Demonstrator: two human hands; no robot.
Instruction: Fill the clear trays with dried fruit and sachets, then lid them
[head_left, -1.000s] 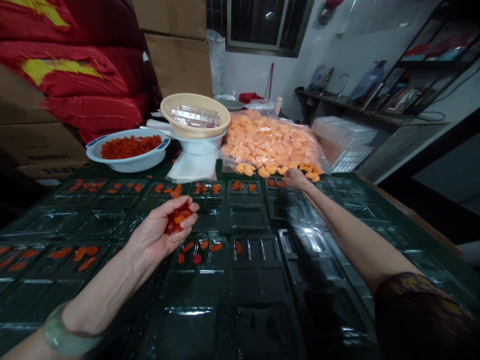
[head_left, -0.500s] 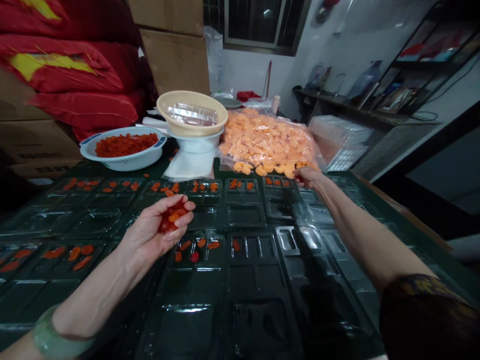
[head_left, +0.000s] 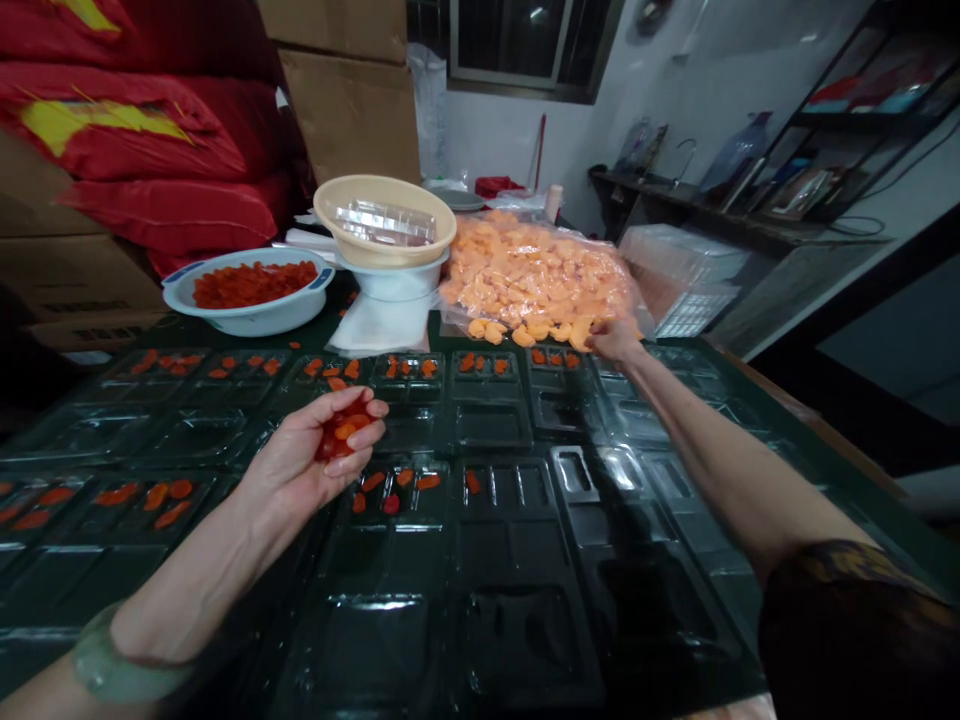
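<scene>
My left hand (head_left: 319,440) is curled round a handful of glossy red-orange dried fruit pieces (head_left: 346,430), held above the clear plastic trays. Out at the far side of the table, my right hand (head_left: 619,342) touches the front edge of a clear bag of pale orange, crescent-shaped pieces (head_left: 540,275). Its fingers are bent together there; what lies between them is hidden. Below and between my hands, a tray (head_left: 397,555) has several red-orange pieces in its upper compartments. The tray to its right (head_left: 517,560) bears a single piece at upper left.
A white basin (head_left: 259,318) of red-orange pieces stands at the back left. Beside it, a cream bowl (head_left: 330,215) with clear plastic packaging rests on a white one. Stacked clear containers (head_left: 679,285) stand back right. Red sacks (head_left: 187,220) and cardboard boxes (head_left: 352,130) rise behind.
The view has shifted slightly. Both hands stay nearly where they were: the left still holds its handful, and the right remains at the bag's front edge.
</scene>
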